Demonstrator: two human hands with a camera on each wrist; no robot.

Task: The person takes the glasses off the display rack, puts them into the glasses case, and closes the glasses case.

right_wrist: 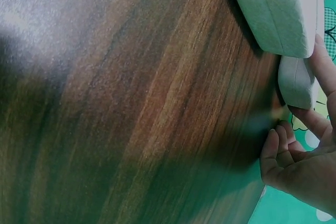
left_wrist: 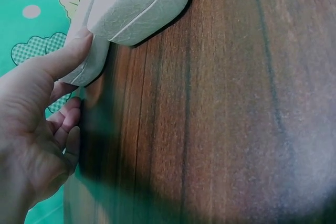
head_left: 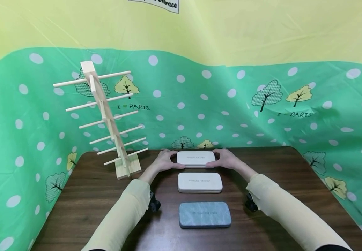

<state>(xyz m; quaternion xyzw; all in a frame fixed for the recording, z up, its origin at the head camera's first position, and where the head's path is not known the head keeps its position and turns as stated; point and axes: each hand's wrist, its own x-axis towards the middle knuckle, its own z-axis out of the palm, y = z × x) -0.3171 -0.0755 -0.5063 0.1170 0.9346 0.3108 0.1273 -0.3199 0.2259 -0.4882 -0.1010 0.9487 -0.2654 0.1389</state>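
At the table's far edge lies a white glasses case [head_left: 196, 158], small dark lettering on its lid. My left hand [head_left: 165, 161] grips its left end, thumb along the front side and fingers behind. The right hand [head_left: 226, 159] holds the opposite end in the same way. In the left wrist view, the left thumb [left_wrist: 73, 56] reaches the far case [left_wrist: 93, 64], whose end shows past a nearer case. The right wrist view has the right index finger under the end of the far case [right_wrist: 298, 85]. A second white glasses case [head_left: 199, 182] lies just in front, level with the first.
Closest to me on the brown table [head_left: 99, 209] is a blue marbled glasses case [head_left: 204, 214]. Left of the left hand stands a wooden rack [head_left: 111, 125] with several pegs sticking out both sides. A green and yellow patterned cloth [head_left: 193, 94] hangs right behind the table.
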